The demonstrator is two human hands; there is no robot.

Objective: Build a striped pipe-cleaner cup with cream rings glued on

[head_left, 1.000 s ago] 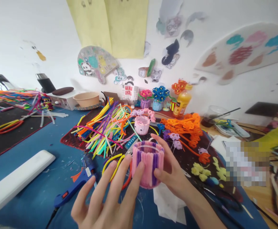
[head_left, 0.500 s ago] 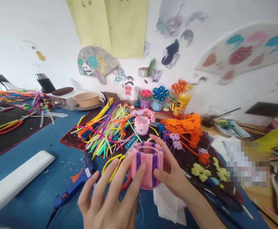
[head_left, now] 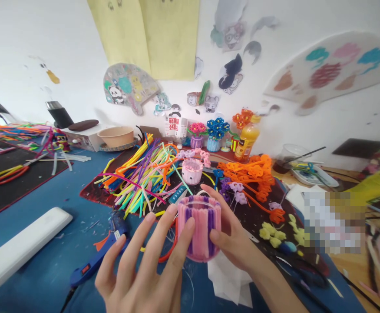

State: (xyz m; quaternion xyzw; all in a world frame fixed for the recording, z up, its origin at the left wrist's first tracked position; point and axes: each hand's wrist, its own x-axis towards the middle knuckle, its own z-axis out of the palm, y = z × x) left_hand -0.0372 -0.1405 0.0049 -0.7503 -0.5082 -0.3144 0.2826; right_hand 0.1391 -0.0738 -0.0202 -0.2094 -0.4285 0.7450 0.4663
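Right now the right hand closes its fingers around a pink-and-purple pipe-cleaner cup, held just above the blue bench. The left hand, fingers spread wide, touches the cup's side with its fingertips, near a blue glue gun.

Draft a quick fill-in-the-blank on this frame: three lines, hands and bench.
The right hand holds a cup clad in pink and ____ pipe cleaners.
The left hand touches the cup's side; the glue gun beside it is mostly ____.
The flower shapes right of the small pink cup are ____.
Missing words: purple; blue; orange.
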